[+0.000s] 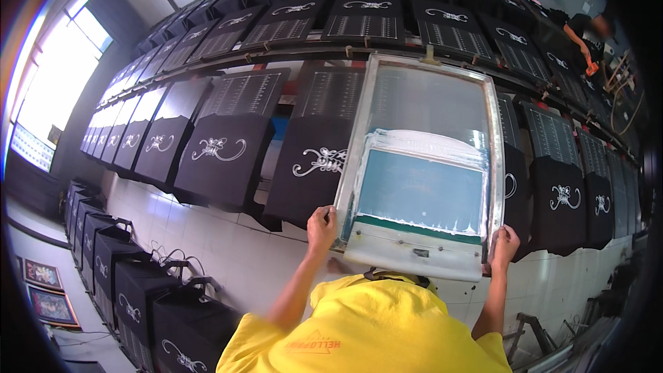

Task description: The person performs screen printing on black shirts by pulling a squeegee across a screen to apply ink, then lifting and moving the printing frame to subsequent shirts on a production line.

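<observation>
A screen printing frame [495, 145] with a metal rim lies in front of me, tilted slightly, over a black garment on a flat board. My left hand [322, 230] grips its left rim near the close corner. My right hand [505, 243] grips the right rim at about the same height. White ink [428, 144] is banked across the middle of the mesh, above a blue-green area with white smears along its edges. Across the near end of the frame lies a wide squeegee [387, 243] with a pale holder and green edge; neither hand touches it.
Black garments [214, 159] with white scroll prints lie on long rows of boards to both sides and beyond a rail [297, 48]. More printed garments [148, 290] sit on a lower-left row. Another person [587, 38] stands far right, holding something orange.
</observation>
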### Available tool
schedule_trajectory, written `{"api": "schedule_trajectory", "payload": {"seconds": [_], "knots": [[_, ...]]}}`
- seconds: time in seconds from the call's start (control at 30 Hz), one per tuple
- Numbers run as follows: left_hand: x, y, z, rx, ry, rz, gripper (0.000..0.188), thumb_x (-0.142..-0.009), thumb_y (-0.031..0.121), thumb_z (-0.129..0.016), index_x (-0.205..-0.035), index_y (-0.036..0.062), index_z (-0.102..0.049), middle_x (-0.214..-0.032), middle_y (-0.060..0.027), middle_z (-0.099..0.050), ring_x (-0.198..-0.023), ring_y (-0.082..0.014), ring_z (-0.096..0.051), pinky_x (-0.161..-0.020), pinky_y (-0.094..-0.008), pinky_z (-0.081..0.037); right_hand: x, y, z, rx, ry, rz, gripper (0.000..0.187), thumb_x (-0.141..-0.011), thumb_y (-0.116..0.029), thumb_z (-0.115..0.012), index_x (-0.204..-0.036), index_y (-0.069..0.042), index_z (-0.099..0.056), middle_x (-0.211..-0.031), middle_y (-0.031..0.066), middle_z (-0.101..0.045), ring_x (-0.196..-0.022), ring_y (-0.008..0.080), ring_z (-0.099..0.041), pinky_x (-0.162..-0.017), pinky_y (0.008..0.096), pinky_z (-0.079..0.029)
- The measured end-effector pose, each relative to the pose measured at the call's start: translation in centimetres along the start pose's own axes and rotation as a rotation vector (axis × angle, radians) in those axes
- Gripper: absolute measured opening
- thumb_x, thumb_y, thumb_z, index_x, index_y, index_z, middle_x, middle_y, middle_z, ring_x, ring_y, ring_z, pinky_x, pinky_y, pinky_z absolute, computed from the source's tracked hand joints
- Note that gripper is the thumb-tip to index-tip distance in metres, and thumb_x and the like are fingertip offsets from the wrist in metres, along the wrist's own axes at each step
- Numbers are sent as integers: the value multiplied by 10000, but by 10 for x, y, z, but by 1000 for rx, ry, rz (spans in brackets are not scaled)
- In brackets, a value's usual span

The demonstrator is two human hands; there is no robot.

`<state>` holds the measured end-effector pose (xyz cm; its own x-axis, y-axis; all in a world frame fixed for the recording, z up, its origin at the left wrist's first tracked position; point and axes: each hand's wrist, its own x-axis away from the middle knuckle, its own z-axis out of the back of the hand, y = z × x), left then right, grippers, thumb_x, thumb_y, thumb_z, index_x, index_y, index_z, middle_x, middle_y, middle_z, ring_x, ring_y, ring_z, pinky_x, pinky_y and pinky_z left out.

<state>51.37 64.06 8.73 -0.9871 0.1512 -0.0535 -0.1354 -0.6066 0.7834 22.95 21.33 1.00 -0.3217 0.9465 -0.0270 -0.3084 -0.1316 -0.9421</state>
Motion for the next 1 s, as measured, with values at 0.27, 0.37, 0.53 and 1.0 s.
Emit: {"api": "schedule_trajectory", "payload": {"seconds": [0.27,0.37,0.53,1.0], "knots": [[-48,-103,110,4,81,28,271,-920,226,-610,-980,-18,-714,-886,-212,-700,-812,-344,-693,-741,-385,-520,102,-63,-121,-15,-34,46,187,-883,-29,-590,-1004,79,-685,-745,7,-627,-652,69,-540,-593,233,-427],[-64,-118,136,-81,100,13,289,-916,242,-605,-970,-19,-717,-913,-226,-699,-834,-364,-689,-759,-404,-518,124,-81,-151,-31,-35,34,184,-888,-34,-593,-1003,69,-693,-750,12,-631,-664,75,-538,-597,245,-428],[-91,-125,162,-124,92,5,308,-907,267,-612,-977,-11,-724,-887,-236,-694,-854,-399,-675,-783,-421,-515,131,-95,-186,-3,-66,13,180,-898,-54,-612,-999,73,-687,-767,29,-641,-684,91,-562,-633,258,-450],[-136,-136,158,-116,110,-32,311,-889,303,-623,-976,30,-741,-860,-215,-698,-832,-377,-685,-763,-422,-524,112,-114,-225,105,-54,83,224,-883,-89,-607,-1010,76,-690,-861,180,-715,-779,236,-689,-728,336,-519]]}}
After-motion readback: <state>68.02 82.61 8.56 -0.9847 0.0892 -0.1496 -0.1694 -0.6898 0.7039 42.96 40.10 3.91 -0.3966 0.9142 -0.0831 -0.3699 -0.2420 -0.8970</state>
